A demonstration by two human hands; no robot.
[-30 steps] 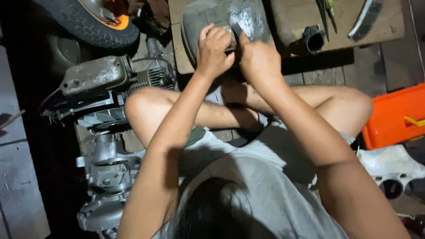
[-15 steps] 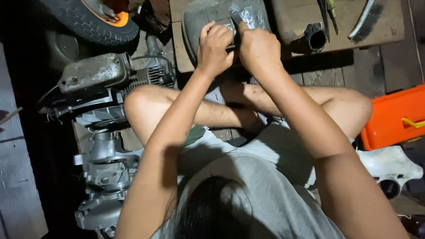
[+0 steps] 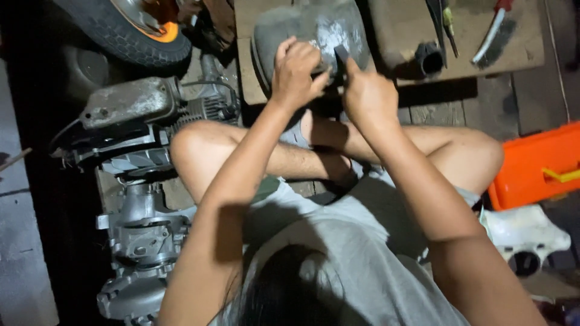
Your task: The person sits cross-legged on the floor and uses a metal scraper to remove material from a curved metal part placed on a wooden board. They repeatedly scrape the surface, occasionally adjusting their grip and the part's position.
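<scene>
While both hands press at it, notes taken from the head view only.

Worked part: rounded grey metal shell (image 3: 314,30), dull and dusty, one pale scraped patch near the top right; sits on a wooden board (image 3: 399,36) ahead of the folded knees.

Left hand (image 3: 296,72): fingers curled together, knuckles up, pressed on the shell's front face. Cannot tell whether anything sits inside the fist.

Right hand (image 3: 365,90): fingers pinched on a small dark block (image 3: 342,55), its edge touching the pale patch.

Risk: judged, the curved shell could roll or skid on the board if the left hand eases off; the block could slip off the curve and scrape the knuckles.

Surroundings: hand tools (image 3: 444,24) and a short dark pipe piece (image 3: 429,58) on the board; engine block (image 3: 145,127) and tyre (image 3: 115,30) to the left; orange box (image 3: 531,169) to the right.
</scene>
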